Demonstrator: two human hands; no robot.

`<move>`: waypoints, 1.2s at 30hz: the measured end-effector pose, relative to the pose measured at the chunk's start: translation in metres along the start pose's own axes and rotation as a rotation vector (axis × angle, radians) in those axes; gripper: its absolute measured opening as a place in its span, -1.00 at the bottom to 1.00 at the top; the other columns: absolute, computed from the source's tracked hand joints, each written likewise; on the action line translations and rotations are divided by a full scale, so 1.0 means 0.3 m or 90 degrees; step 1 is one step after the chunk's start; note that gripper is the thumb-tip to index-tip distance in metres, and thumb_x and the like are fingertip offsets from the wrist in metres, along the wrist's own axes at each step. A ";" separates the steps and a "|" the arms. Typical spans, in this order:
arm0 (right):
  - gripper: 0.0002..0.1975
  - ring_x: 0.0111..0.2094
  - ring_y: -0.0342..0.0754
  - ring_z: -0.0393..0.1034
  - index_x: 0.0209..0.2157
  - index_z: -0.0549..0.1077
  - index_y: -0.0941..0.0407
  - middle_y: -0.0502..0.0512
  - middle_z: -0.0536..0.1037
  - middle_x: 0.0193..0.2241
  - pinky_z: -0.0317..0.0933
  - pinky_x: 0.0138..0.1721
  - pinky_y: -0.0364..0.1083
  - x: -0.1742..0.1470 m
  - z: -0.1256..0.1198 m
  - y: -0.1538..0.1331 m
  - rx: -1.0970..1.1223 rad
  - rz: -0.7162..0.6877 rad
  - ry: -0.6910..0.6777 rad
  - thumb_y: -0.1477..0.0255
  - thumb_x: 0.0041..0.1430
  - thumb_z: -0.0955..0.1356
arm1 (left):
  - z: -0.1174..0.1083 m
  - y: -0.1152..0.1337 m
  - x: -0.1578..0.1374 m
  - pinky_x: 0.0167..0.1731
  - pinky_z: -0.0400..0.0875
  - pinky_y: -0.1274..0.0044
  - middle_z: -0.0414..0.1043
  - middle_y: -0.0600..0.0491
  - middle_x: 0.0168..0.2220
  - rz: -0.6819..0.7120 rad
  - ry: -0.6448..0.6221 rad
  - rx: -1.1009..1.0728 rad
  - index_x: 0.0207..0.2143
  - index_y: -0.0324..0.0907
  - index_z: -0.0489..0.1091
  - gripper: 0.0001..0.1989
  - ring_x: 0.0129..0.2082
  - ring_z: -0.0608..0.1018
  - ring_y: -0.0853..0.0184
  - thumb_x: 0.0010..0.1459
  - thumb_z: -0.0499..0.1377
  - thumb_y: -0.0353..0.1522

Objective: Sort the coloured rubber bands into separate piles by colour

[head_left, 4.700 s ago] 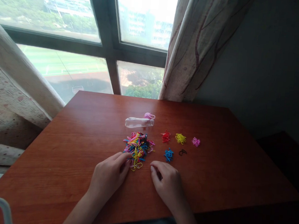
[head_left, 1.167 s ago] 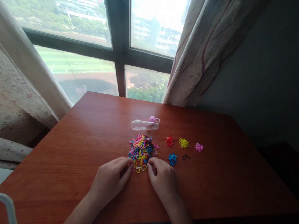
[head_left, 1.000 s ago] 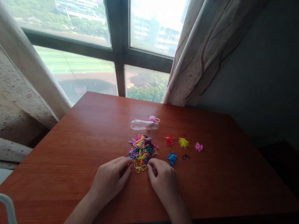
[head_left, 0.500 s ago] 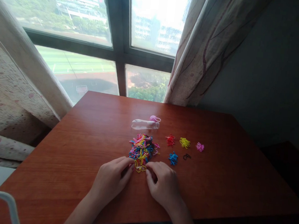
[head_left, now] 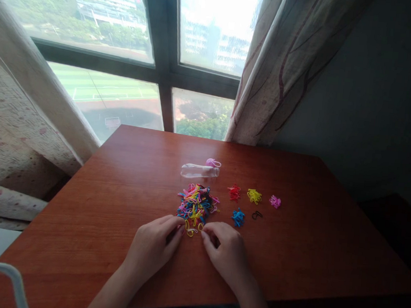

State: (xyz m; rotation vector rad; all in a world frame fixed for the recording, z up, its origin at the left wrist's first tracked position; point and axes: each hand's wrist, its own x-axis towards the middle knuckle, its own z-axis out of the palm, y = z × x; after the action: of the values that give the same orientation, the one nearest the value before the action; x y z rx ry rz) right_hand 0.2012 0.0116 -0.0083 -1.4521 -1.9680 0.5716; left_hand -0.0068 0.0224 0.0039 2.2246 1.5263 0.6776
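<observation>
A mixed heap of small coloured rubber bands (head_left: 196, 205) lies on the table in front of me. At its near left edge is my left hand (head_left: 157, 238), thumb and fingertips brought together by the bands; what they hold, if anything, is hidden. My right hand (head_left: 224, 246) is closed in a pinch on a yellow rubber band (head_left: 200, 227) at the near right edge. Between the hands a few loose yellow bands (head_left: 190, 232) lie on the wood.
Right of the heap are small piles of red bands (head_left: 234, 192), yellow bands (head_left: 254, 196), pink bands (head_left: 275, 202), blue bands (head_left: 238, 217) and black bands (head_left: 256, 215). Behind it lies a clear plastic bottle (head_left: 198, 171) beside a pink looped cap (head_left: 212, 162). The brown table (head_left: 312, 249) meets a window.
My right hand has shifted slightly to the right and pulled a yellow rubber band a little apart from the loose ones. My left hand has hardly moved.
</observation>
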 end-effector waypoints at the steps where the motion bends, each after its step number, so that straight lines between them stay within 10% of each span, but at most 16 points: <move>1: -0.89 -0.44 -0.10 0.33 -0.38 0.46 0.07 -0.04 0.48 -0.49 0.07 -0.35 -0.14 0.000 -0.001 0.001 0.007 0.001 0.002 0.51 0.21 0.31 | 0.000 0.000 -0.001 -0.41 0.33 0.57 0.55 0.07 -0.32 0.000 0.000 -0.001 -0.25 -0.11 0.46 -0.82 -0.36 0.57 0.32 0.29 0.06 -0.33; 12: -0.88 -0.48 -0.15 0.35 -0.37 0.45 0.10 -0.03 0.49 -0.50 0.15 -0.41 -0.19 -0.008 -0.023 0.002 0.096 -0.011 0.064 0.46 0.24 0.29 | 0.001 -0.002 -0.001 -0.39 0.33 0.56 0.54 0.08 -0.34 -0.004 -0.010 -0.001 -0.25 -0.10 0.45 -0.83 -0.38 0.56 0.33 0.29 0.06 -0.33; 24: -0.77 -0.57 -0.10 0.33 -0.40 0.49 0.08 -0.03 0.44 -0.61 0.11 -0.44 -0.14 0.121 -0.313 0.295 -0.244 0.080 0.183 0.29 0.21 0.26 | 0.003 -0.003 -0.008 -0.37 0.33 0.56 0.55 0.10 -0.32 0.001 -0.005 -0.004 -0.24 -0.08 0.44 -0.83 -0.36 0.56 0.33 0.29 0.05 -0.34; 36: -0.79 -0.53 -0.08 0.39 -0.35 0.50 0.08 -0.01 0.50 -0.55 0.15 -0.41 -0.13 0.095 -0.288 0.287 -0.231 0.075 0.193 0.30 0.23 0.27 | -0.010 0.006 -0.005 -0.39 0.35 0.57 0.55 0.08 -0.36 -0.003 0.009 -0.011 -0.26 -0.10 0.46 -0.81 -0.39 0.56 0.34 0.27 0.04 -0.35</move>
State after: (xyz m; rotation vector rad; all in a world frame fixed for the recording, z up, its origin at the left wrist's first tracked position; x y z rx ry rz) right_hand 0.3147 0.0633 0.0028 -1.7645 -1.8134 0.0306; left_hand -0.0075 0.0206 0.0070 2.2066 1.5265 0.7041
